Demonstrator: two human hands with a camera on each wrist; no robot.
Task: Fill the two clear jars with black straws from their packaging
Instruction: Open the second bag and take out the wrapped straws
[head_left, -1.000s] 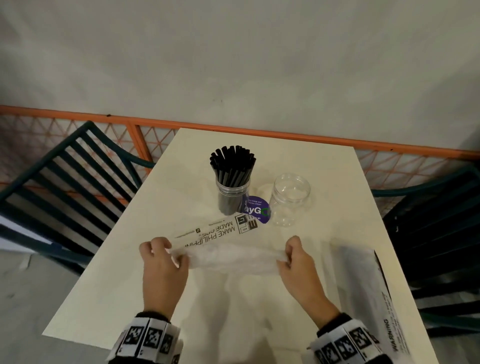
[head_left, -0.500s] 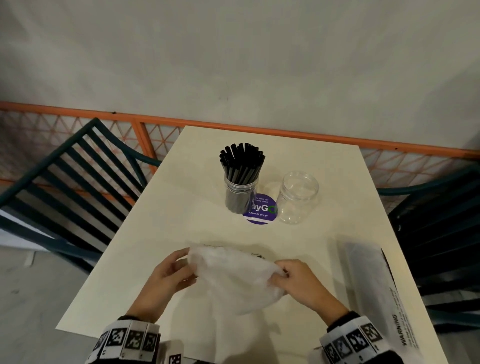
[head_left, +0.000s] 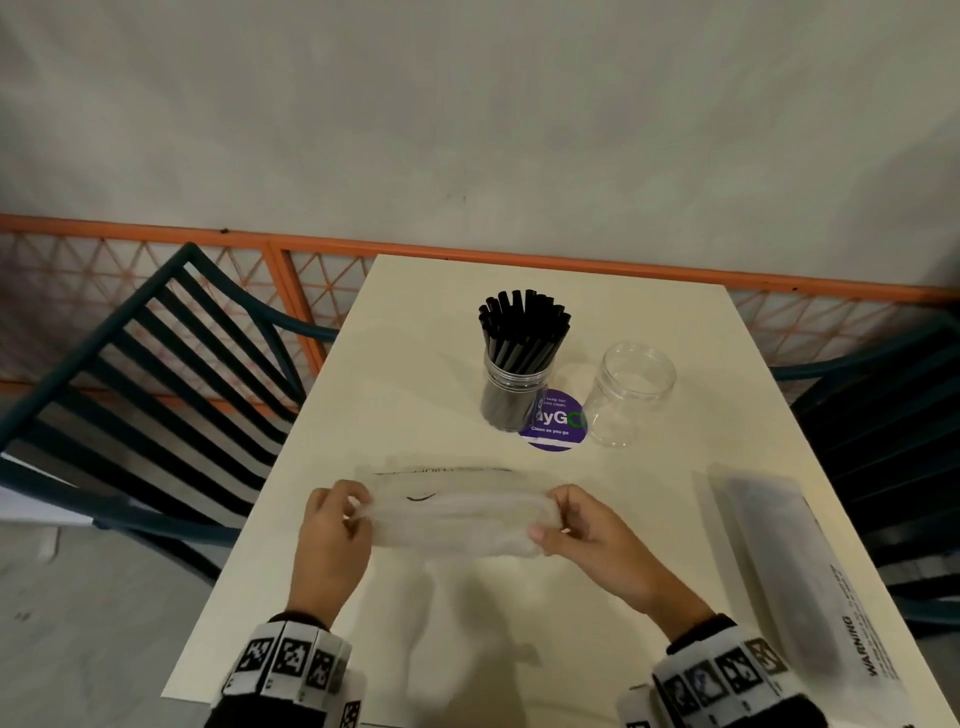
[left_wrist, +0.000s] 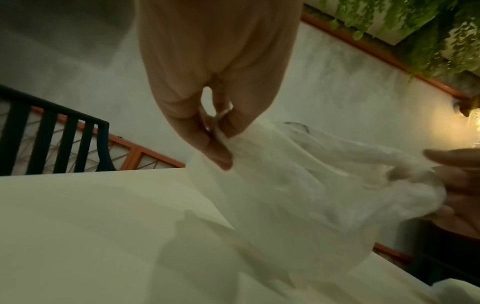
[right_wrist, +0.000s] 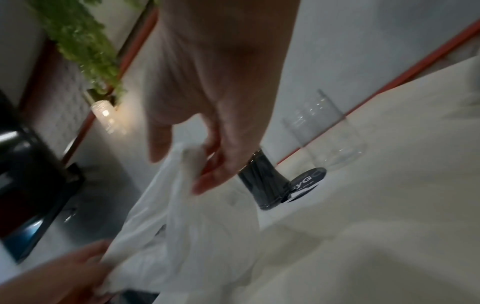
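A clear jar (head_left: 511, 400) packed with black straws (head_left: 523, 327) stands at the table's middle. To its right is an empty clear jar (head_left: 631, 395) (right_wrist: 327, 131). Both hands hold an emptied, crumpled clear plastic bag (head_left: 457, 522) (left_wrist: 298, 179) (right_wrist: 187, 222) just above the table near its front. My left hand (head_left: 332, 535) (left_wrist: 215, 131) pinches the bag's left end. My right hand (head_left: 582, 535) (right_wrist: 205, 156) pinches the right end. The bag is stretched sideways between them. A second long straw package (head_left: 789, 577) lies at the table's right edge.
The cream table (head_left: 415, 395) carries a purple round sticker (head_left: 558, 421) between the jars. Dark green slatted chairs stand at the left (head_left: 140, 384) and right (head_left: 893, 441). An orange lattice fence (head_left: 291, 291) and a grey wall lie behind.
The bag was stretched flat with print showing, then bunched loosely between the hands, and is now pulled out sideways again as a folded band. The jars have not moved.
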